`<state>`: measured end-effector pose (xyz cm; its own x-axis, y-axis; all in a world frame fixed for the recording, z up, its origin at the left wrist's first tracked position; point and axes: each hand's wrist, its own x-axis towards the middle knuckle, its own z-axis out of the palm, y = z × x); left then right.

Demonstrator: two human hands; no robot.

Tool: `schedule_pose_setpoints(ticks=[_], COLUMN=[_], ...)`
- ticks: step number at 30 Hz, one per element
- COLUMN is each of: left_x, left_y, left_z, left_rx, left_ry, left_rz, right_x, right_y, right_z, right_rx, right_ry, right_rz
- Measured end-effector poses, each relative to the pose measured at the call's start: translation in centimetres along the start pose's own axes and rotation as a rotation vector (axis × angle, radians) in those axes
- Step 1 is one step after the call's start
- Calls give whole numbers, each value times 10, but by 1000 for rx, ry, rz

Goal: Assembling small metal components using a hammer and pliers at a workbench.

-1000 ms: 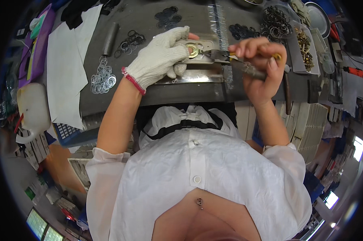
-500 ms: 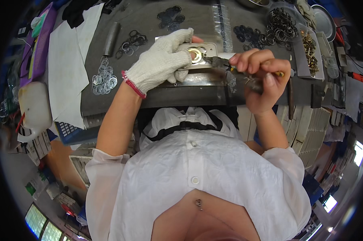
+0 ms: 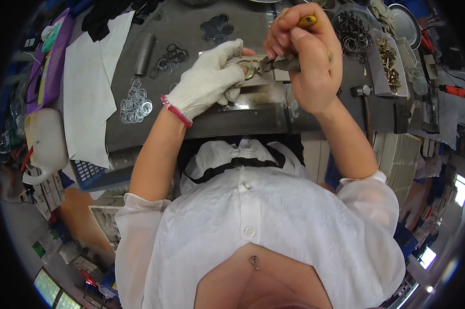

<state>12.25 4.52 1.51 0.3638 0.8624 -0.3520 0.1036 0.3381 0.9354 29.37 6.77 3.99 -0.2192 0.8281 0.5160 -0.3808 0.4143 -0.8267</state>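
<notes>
My left hand [image 3: 204, 80], in a white knit glove with a red cuff, is closed on a flat pale metal plate [image 3: 265, 79]. Set in that plate is a brass-coloured ring [image 3: 250, 74], partly covered by the gloved fingers. Bare, my right hand [image 3: 314, 67] grips a pair of pliers [image 3: 286, 65] with yellow handles. The pliers' jaws point left and reach the ring's right edge; whether they pinch it I cannot tell. Under the hands lies a shiny metal strip [image 3: 258, 99] along the near part of the work surface.
Silver rings [image 3: 135, 105] and dark rings [image 3: 170, 59] lie to the left, near a metal cylinder [image 3: 145, 55]. More dark rings [image 3: 217, 28] sit farther back. At right stand a white box of brass parts [image 3: 388, 64] and a hammer [image 3: 365, 91]. White sheets [image 3: 91, 87] cover the left side.
My right hand has moved away from me and slightly left, turning so its back shows and the pliers' handles point up. My left hand stays on the plate.
</notes>
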Motion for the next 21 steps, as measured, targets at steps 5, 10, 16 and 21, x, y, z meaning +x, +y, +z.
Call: schedule_pose_setpoints(ticks=[5, 10, 16, 21], left_x=[0, -1, -10, -18], left_y=[-5, 1, 4, 20], left_z=[-10, -4, -4, -67], left_rx=[12, 27, 74, 817], left_ry=[-15, -18, 108, 657], left_rz=[7, 23, 10, 67], right_x=[25, 7, 1, -34], right_y=[-34, 1, 0, -68], right_z=[23, -1, 9, -74], right_rx=[184, 152, 34, -541], right_ry=[5, -93, 151, 333], right_rz=[-20, 86, 259, 58])
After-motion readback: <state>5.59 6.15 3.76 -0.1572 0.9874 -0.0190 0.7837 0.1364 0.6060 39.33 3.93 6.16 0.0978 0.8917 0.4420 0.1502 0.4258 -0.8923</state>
